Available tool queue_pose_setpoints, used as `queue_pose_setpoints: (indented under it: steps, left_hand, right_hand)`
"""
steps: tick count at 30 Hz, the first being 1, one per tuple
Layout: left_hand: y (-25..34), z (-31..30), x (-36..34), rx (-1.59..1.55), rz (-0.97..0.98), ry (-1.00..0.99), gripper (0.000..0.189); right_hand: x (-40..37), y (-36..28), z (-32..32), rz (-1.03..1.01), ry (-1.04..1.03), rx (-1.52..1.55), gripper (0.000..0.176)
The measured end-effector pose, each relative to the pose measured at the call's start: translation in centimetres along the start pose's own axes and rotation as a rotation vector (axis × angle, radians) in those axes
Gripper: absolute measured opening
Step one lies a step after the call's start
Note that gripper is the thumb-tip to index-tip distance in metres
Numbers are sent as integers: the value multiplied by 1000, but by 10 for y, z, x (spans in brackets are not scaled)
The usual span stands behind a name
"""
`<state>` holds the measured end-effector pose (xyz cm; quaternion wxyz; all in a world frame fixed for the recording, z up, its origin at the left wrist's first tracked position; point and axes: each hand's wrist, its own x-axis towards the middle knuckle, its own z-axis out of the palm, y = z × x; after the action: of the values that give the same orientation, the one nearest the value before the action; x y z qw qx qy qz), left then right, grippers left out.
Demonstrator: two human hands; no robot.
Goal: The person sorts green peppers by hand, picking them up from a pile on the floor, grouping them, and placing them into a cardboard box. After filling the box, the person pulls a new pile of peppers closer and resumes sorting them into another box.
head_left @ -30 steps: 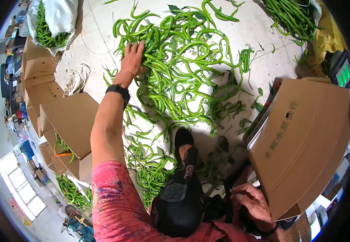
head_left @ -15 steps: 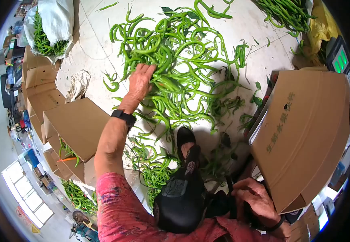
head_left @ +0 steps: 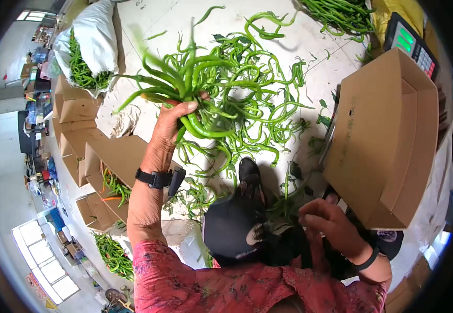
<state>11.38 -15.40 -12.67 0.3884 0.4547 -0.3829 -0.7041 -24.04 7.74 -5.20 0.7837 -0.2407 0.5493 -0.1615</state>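
My left hand [head_left: 173, 119], with a black watch on the wrist, is closed around a bunch of long green chili peppers [head_left: 185, 78]. The bunch fans out above the fist, and some peppers at its tips are blurred. Below it, a spread of loose green chili peppers [head_left: 268, 112] covers the pale floor, mixed with leaves. Over by my knee, at the lower right, is my right hand [head_left: 326, 221]. Its fingers are loosely bent and apart, and I see nothing between them.
A large cardboard box [head_left: 367, 141] stands at the right, beside a digital scale [head_left: 409, 44]. Another pepper pile [head_left: 336, 15] lies at the top right. On the left are a white sack [head_left: 93, 41] of peppers and an open cardboard box [head_left: 127, 156]. My shoe [head_left: 249, 172] is near the spread.
My left hand, which was reaching into the spread, has gathered a bunch of chili peppers and raised it off the floor. My right hand stays near my knee. The view has shifted.
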Motion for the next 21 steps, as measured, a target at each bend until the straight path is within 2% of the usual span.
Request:
queue_pose_setpoints:
  steps: [1, 4, 6, 7, 12, 14, 16, 18, 20, 21]
  left_hand:
    - [4, 13, -10, -122, 3, -17, 65]
    - [28, 37, -32, -221, 2, -142, 67]
    - [44, 54, -47, -231, 10, -163, 68]
    - [50, 61, -53, -257, 6, -205, 68]
    - [76, 100, -91, -268, 35, -294, 65]
    - [79, 114, -101, -244, 38, -301, 65]
    - [85, 129, -115, -238, 40, -326, 66]
    - [85, 146, -124, -276, 12, -414, 67]
    - [79, 160, -133, -311, 12, -454, 66]
    - [77, 167, -136, -313, 7, -467, 66]
  right_hand:
    - [-3, -1, 0, -15, -1, 0, 22]
    - [-9, -3, 1, -88, 32, -8, 21]
    - [-10, 3, -4, -134, 72, -20, 21]
    - [-8, 9, -8, -204, 50, -40, 26]
    - [-18, -3, -6, -355, 131, -85, 24]
    - [-22, -3, -2, -472, 169, -61, 30]
    - [-9, -21, 2, -850, 323, -317, 44]
    - [-13, -48, 15, -811, 482, -427, 56]
    - [24, -47, 6, -1159, 556, -572, 61]
    - [21, -55, 9, -1166, 460, -539, 56]
